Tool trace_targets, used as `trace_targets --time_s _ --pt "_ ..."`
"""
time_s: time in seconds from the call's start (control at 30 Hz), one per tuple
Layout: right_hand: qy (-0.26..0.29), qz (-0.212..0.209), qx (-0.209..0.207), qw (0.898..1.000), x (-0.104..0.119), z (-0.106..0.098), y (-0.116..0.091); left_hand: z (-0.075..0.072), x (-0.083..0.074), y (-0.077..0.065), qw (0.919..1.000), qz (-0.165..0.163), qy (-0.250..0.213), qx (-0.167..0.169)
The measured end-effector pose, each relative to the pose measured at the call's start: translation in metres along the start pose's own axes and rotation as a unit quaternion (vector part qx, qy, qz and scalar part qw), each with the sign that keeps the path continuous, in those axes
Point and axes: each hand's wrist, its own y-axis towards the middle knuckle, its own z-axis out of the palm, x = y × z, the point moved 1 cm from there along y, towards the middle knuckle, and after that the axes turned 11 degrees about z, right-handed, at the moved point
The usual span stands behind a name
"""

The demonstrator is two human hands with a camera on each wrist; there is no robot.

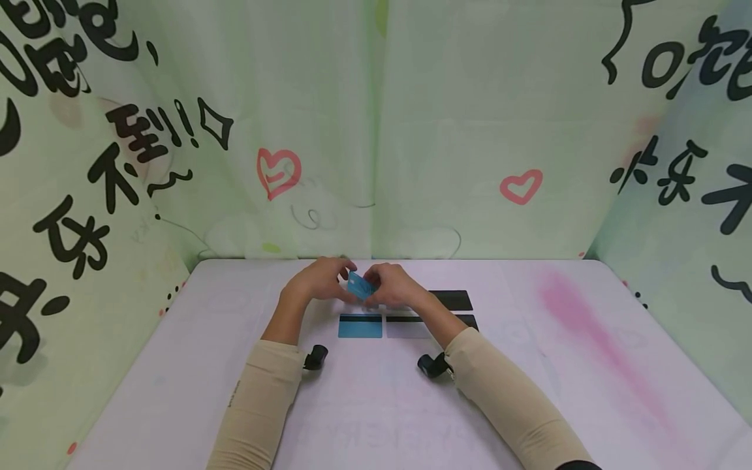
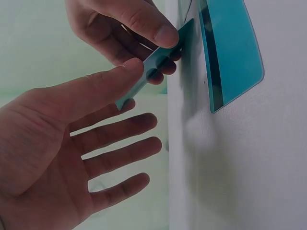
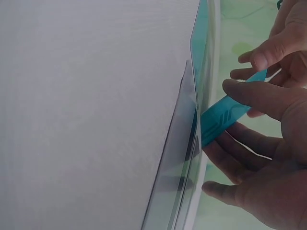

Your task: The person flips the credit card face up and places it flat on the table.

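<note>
A small blue card (image 1: 360, 285) is held above the table between both hands. At one end my left hand (image 1: 323, 279) pinches it between thumb and index finger, and its other fingers are spread in the left wrist view. At the other end my right hand (image 1: 395, 285) grips the card between thumb and fingers. Closer to me, a second blue card (image 1: 360, 330) with a dark stripe lies flat on the table. Beside it lies a pale grey card (image 1: 405, 330), also striped and partly hidden by the right forearm.
A black card (image 1: 455, 300) lies behind the right forearm, with another dark card (image 1: 470, 321) just in front of it. The white table (image 1: 529, 391) has a pink smear on its right. Printed green curtains (image 1: 440, 130) stand at the back and sides.
</note>
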Motion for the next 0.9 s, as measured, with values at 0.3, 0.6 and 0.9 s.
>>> trace_targets --time_s 0.3,0.6,0.9 --pt "-0.005 0.002 -0.006 1.000 0.0005 0.0012 0.0019 -0.0001 0.0004 0.0040 0.9994 0.020 0.026 -0.004" --pt "-0.021 -0.001 -0.012 1.000 0.0003 0.0041 0.0029 0.0041 -0.0010 0.0061 0.9989 0.011 0.046 0.003" --pt "-0.025 -0.005 -0.010 1.000 0.0003 0.0029 0.0032 0.0031 -0.0032 0.0056 0.9988 -0.002 0.050 0.001"
